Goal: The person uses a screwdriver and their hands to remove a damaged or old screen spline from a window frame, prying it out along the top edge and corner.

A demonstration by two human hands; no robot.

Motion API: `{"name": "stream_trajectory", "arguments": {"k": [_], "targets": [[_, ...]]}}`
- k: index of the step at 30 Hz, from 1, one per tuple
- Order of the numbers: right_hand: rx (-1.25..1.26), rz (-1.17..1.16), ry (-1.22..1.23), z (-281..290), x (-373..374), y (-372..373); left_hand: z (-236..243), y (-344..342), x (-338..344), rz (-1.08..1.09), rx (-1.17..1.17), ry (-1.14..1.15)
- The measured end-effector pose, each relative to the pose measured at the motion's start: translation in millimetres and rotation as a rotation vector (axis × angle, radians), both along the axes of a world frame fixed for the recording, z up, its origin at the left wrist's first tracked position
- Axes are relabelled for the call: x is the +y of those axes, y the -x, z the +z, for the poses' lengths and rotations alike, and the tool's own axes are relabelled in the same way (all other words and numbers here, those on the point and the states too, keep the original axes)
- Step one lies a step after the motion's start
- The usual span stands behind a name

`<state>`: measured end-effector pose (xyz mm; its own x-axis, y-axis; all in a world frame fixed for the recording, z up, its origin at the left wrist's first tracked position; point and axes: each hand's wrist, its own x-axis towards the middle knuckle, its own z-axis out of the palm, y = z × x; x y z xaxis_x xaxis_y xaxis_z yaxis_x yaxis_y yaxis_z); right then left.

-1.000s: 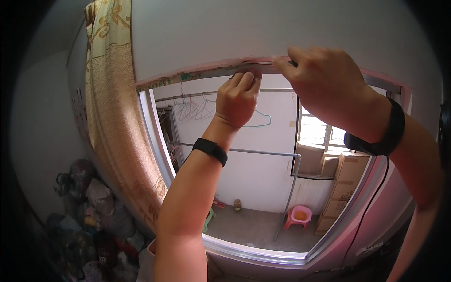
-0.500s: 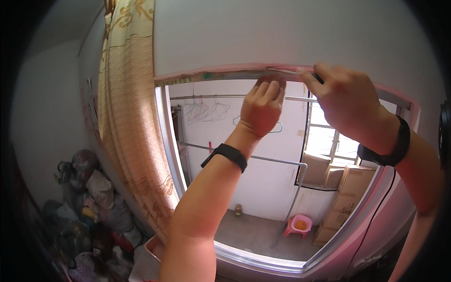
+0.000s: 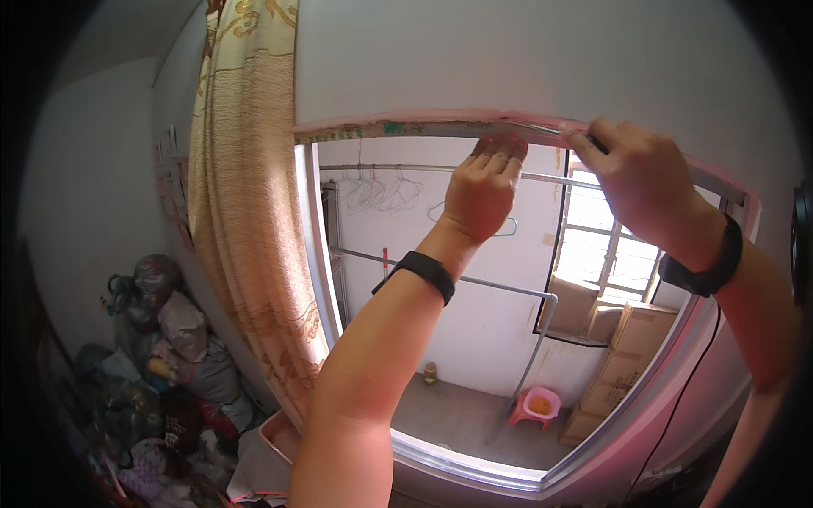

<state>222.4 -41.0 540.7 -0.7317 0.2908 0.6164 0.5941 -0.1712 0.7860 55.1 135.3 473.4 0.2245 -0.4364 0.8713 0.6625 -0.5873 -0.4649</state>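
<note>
My left hand [image 3: 481, 193] is raised to the top of a window frame [image 3: 440, 130], its fingers stretched up against the underside of the bar. Nothing shows in it, though its palm faces away from me. Farther right, my right hand [image 3: 639, 173] is closed round a slim tool with a dark handle [image 3: 598, 142] and a thin metal shaft [image 3: 542, 129]. The shaft points left along the seam where the bar meets the wall [image 3: 508, 59], its tip just above my left fingertips. Stains and green flecks mark the bar. Each wrist wears a black band.
A patterned curtain [image 3: 246, 169] hangs left of the opening. Stuffed bags [image 3: 182, 330] are piled at lower left. Beyond the frame are wire hangers [image 3: 381, 193], metal pipes [image 3: 500, 289], cardboard boxes [image 3: 631, 343] and a pink basin [image 3: 542, 402]. A black cord [image 3: 686, 389] runs down at right.
My view has turned slightly, so the curtain and frame sit farther right. Both hands stay at nearly the same spots along the bar, and the right one still grips the slim tool.
</note>
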Motion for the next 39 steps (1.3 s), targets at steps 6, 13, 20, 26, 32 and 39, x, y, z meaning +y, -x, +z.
{"name": "stream_trajectory", "arguments": {"k": [6,13,20,26,32,39], "targets": [[0.043,0.000,0.018,-0.2,3.3,24.1,2.0,1.1,-6.2,-0.031,0.041,0.078],[0.020,0.004,0.047,3.1,1.7,-6.8,3.7,3.8,-3.1,-0.053,0.010,0.048],[0.024,0.073,0.001,-1.8,15.3,9.8,6.9,3.2,-10.4,-0.065,0.047,0.107],[-0.022,0.099,-0.014,-2.2,16.0,-2.4,7.0,7.3,-6.7,-0.045,0.053,0.109],[-0.046,0.178,-0.014,-3.4,27.3,-6.7,7.8,6.3,-7.5,-0.076,0.073,0.099],[0.006,0.130,-0.004,-0.5,33.2,6.1,8.5,5.4,-2.5,-0.033,0.075,0.082]]}}
